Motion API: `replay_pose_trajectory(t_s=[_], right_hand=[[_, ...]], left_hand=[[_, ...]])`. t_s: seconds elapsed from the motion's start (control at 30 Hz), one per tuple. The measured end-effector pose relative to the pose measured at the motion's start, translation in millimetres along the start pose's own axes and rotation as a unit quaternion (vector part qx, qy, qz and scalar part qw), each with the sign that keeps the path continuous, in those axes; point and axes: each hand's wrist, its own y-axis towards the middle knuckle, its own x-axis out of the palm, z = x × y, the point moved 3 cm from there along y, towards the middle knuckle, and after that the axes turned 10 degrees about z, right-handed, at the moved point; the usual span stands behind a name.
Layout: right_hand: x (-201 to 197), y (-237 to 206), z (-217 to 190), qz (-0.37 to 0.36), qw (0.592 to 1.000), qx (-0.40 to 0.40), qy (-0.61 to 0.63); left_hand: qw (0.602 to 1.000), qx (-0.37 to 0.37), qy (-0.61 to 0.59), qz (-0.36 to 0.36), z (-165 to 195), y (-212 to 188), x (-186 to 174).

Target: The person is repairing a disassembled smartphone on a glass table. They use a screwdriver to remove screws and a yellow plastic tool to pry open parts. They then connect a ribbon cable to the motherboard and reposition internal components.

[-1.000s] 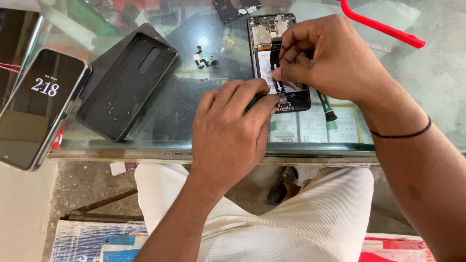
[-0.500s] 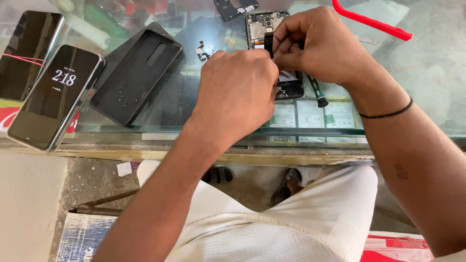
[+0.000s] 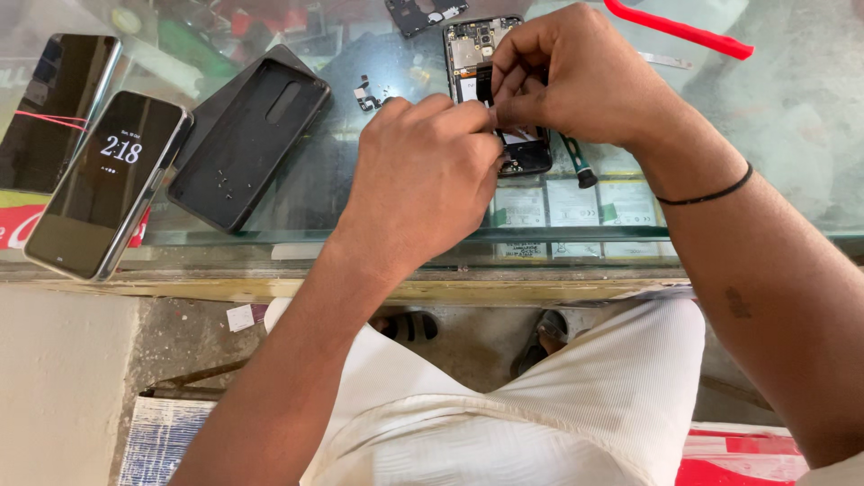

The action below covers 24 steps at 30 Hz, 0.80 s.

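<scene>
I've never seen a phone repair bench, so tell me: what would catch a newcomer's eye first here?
Both bare hands, left hand and right hand, meet over an opened black smartphone with exposed circuit board on the glass counter. At far left lies a smartphone with a lit clock screen, beside an empty black phone case. A red plastic strip lies top right.

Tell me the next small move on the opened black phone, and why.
Probably lift the pinched black strip gently clear. The right hand grips that small black flex strip over the opened black phone, while the left hand steadies its lower end.
</scene>
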Motion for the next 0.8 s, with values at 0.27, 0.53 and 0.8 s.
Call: replay_pose_trajectory(t_s=[0.27, 0.53, 0.8], right_hand=[[4, 3, 7, -0.015, 0.998, -0.009, 0.067], [8, 6, 10, -0.023, 0.996, 0.027, 0.078], [8, 8, 12, -0.019, 0.997, 0.027, 0.064]], left_hand=[[0.99, -0.1, -0.092, 0.049, 3, -23, -8], [0.995, -0.069, -0.055, 0.049, 4, -35, -4], [0.997, -0.061, -0.037, 0.043, 0, -38, 4]])
